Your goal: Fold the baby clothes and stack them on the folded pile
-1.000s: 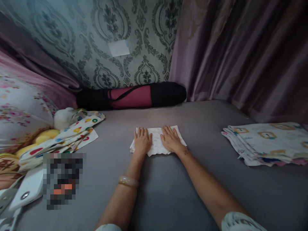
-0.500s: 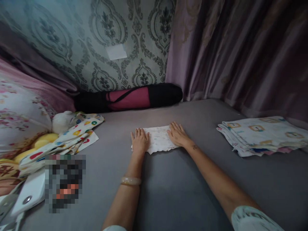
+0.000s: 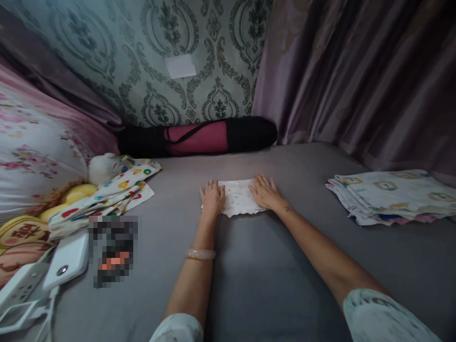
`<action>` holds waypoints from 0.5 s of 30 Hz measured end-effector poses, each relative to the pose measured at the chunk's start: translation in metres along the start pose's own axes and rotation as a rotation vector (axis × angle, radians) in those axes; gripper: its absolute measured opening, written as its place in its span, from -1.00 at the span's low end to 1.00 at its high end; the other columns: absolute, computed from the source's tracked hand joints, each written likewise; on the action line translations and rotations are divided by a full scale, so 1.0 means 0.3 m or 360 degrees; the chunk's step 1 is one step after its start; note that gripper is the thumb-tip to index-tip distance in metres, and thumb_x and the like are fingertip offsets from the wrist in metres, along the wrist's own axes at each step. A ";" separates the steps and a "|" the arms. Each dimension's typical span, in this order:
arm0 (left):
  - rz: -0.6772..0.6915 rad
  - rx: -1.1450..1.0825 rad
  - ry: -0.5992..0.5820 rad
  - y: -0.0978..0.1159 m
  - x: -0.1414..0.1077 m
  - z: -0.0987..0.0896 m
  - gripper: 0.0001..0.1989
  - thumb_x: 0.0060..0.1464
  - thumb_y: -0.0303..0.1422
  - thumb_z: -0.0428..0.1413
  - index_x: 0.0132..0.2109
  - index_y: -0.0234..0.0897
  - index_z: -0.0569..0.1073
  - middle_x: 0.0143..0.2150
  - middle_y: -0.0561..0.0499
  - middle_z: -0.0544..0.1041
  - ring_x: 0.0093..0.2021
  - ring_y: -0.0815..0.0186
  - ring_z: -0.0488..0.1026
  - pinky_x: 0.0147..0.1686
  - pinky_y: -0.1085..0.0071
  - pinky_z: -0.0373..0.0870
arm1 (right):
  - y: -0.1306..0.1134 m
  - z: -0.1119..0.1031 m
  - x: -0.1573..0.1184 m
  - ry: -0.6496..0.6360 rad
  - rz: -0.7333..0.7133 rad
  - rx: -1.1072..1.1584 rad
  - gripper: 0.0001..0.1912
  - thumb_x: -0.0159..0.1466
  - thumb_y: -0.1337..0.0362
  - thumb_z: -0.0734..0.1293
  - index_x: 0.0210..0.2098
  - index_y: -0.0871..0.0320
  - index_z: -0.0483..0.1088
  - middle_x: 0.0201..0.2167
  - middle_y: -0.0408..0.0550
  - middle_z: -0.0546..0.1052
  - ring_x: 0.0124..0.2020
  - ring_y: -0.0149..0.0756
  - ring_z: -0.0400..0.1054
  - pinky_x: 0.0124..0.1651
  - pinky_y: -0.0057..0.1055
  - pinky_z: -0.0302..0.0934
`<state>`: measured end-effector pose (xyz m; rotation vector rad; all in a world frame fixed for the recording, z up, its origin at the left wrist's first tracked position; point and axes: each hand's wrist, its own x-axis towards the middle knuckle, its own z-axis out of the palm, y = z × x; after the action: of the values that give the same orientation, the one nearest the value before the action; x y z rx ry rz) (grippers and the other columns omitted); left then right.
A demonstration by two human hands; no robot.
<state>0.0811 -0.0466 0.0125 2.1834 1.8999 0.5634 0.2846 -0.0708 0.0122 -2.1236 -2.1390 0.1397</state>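
A small white cloth [image 3: 239, 198] with a faint print and wavy edges lies folded flat on the grey bed sheet [image 3: 263, 275]. My left hand [image 3: 213, 197] rests flat on its left end, fingers stretched out and a little apart. On the right end lies my right hand [image 3: 264, 192], also flat with the fingers spread. Neither hand grips the cloth; both press on it from above. To the right is a stack of folded printed cloths [image 3: 388, 192], apart from my hands.
Left are a crumpled colourful printed cloth [image 3: 117, 190], soft toys [image 3: 101, 168], a white power bank [image 3: 67, 259], a power strip [image 3: 23, 285] and a blurred-out item [image 3: 114, 251]. A long black and pink bag [image 3: 199, 138] lies along the wall. Curtains [image 3: 306, 71] hang at right.
The view has shifted slightly, so the scene sits a little farther right and higher. Both hands stay flat on the white cloth.
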 end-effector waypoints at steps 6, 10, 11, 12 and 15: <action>-0.0041 -0.0140 0.0074 -0.032 0.007 -0.005 -0.57 0.29 -0.26 -0.17 0.22 -0.29 0.28 0.29 -0.19 0.28 0.37 0.08 0.05 0.30 -0.07 -0.08 | -0.097 0.044 -0.004 -0.0003 -0.0002 0.0045 -0.35 0.39 0.00 -0.10 0.35 0.18 0.04 0.39 0.12 0.01 0.39 0.04 -0.20 0.33 0.06 -0.33; -0.0115 -0.0236 0.0115 -0.059 0.022 0.009 -0.59 0.29 -0.30 -0.19 0.20 -0.25 0.30 0.25 -0.18 0.34 0.36 0.10 0.07 0.28 -0.08 -0.04 | -0.095 0.054 -0.003 -0.0017 0.0003 0.0013 -0.36 0.39 0.00 -0.07 0.35 0.17 0.05 0.39 0.09 0.02 0.38 0.04 -0.19 0.33 0.05 -0.34; -0.0131 -0.0267 0.0124 -0.062 0.025 0.012 -0.59 0.29 -0.32 -0.20 0.19 -0.24 0.31 0.24 -0.18 0.36 0.36 0.10 0.08 0.28 -0.09 -0.04 | -0.097 0.049 -0.004 -0.0028 0.0008 0.0011 -0.36 0.39 0.01 -0.07 0.35 0.17 0.05 0.38 0.10 0.02 0.38 0.05 -0.18 0.33 0.05 -0.34; -0.0142 -0.0295 0.0130 -0.064 0.027 0.013 -0.59 0.29 -0.34 -0.20 0.19 -0.24 0.32 0.23 -0.19 0.37 0.35 0.10 0.09 0.28 -0.10 -0.04 | -0.103 0.042 -0.005 -0.0032 0.0018 0.0010 -0.36 0.39 0.02 -0.07 0.35 0.19 0.06 0.38 0.12 0.02 0.38 0.06 -0.18 0.33 0.06 -0.33; -0.0165 -0.0354 0.0150 -0.066 0.032 0.010 -0.59 0.27 -0.40 -0.20 0.17 -0.26 0.33 0.23 -0.19 0.37 0.34 0.11 0.11 0.28 -0.09 -0.04 | -0.144 0.028 -0.009 0.0027 0.0040 0.0006 -0.37 0.40 0.06 -0.08 0.34 0.24 0.07 0.37 0.19 0.03 0.38 0.09 -0.19 0.32 0.09 -0.33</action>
<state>0.0654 -0.0338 0.0036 1.9401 1.8811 0.8283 0.2407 -0.0736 0.0106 -2.1428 -2.1016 0.1275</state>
